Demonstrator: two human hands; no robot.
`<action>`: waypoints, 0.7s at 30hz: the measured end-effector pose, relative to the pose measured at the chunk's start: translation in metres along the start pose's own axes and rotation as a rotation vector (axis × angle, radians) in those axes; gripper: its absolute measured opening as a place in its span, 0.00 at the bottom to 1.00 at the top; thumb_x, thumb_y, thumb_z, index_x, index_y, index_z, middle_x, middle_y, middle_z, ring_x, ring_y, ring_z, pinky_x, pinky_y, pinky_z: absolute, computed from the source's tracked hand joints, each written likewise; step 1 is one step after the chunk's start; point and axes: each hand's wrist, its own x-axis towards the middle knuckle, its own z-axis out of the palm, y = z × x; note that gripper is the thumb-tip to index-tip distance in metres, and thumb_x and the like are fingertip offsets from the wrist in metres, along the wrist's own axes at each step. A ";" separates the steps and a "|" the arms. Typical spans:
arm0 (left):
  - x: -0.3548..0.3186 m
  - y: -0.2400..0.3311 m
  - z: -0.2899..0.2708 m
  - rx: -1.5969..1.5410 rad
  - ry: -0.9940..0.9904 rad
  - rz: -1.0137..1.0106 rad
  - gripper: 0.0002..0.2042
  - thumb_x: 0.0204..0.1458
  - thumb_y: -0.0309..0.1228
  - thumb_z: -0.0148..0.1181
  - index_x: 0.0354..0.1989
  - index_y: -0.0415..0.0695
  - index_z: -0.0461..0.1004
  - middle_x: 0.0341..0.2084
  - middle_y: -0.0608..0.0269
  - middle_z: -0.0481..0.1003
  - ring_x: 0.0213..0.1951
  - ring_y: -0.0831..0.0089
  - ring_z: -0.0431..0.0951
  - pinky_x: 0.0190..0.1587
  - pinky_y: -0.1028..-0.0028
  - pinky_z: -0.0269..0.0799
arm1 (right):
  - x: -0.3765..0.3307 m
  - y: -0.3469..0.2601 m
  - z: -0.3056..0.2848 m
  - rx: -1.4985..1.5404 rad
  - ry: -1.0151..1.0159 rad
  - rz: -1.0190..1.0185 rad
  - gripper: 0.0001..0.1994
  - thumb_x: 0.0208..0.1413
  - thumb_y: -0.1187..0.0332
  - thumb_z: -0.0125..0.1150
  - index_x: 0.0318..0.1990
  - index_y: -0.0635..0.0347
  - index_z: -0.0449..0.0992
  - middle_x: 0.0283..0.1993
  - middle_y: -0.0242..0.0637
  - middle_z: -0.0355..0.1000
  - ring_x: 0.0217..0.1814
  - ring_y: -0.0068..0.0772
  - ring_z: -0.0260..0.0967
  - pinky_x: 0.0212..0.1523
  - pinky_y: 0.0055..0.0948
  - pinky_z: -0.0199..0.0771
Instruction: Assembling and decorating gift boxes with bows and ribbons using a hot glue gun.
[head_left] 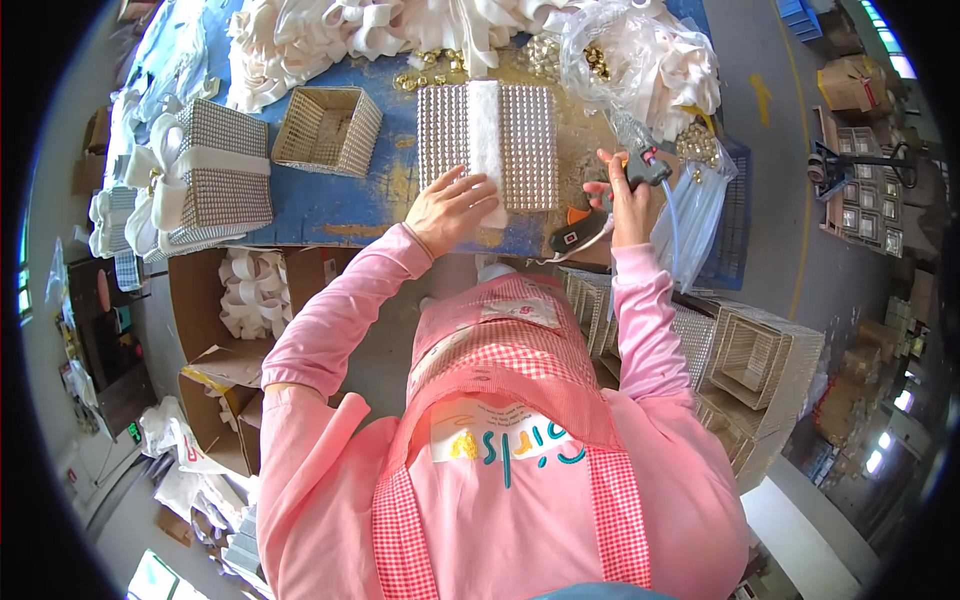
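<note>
Pink sleeves and a checked apron (500,400) fill the lower middle of the frame, closest to the lens. Beyond them, across the upper half, runs a blue table (320,205). At upper centre on it lies a studded box (527,145) with a white ribbon (484,130) laid down its middle. At the left of the frame sits a finished box with a white bow (215,170), and just right of it an open empty box (328,128). White bows (330,35) are heaped along the top edge. The left hand (450,208) lies open, fingers spread, pressing the ribbon's lower end onto the studded box. The right hand (625,200), right of centre just beside that box, is closed around a glue gun (600,215).
</note>
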 end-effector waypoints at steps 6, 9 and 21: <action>0.043 0.004 -0.039 -0.571 0.166 -0.566 0.08 0.44 0.26 0.59 0.34 0.47 0.79 0.29 0.58 0.78 0.31 0.68 0.79 0.35 0.75 0.73 | -0.026 -0.010 -0.017 -0.193 -0.077 -0.077 0.14 0.58 0.58 0.51 0.42 0.59 0.68 0.50 0.42 0.70 0.20 0.17 0.64 0.18 0.15 0.59; 0.064 -0.026 -0.048 -1.067 0.181 -0.806 0.12 0.50 0.34 0.59 0.37 0.37 0.77 0.25 0.65 0.78 0.28 0.84 0.73 0.33 0.81 0.70 | -0.043 -0.022 -0.017 -0.183 -0.207 -0.297 0.11 0.58 0.63 0.53 0.43 0.58 0.67 0.51 0.41 0.68 0.21 0.15 0.63 0.17 0.14 0.58; 0.087 -0.039 -0.069 -1.467 0.197 -0.959 0.17 0.55 0.36 0.50 0.42 0.31 0.71 0.34 0.53 0.76 0.36 0.68 0.78 0.42 0.75 0.74 | -0.049 -0.058 0.042 -0.589 -0.196 -0.732 0.14 0.47 0.58 0.64 0.32 0.60 0.72 0.22 0.42 0.68 0.24 0.47 0.68 0.24 0.34 0.66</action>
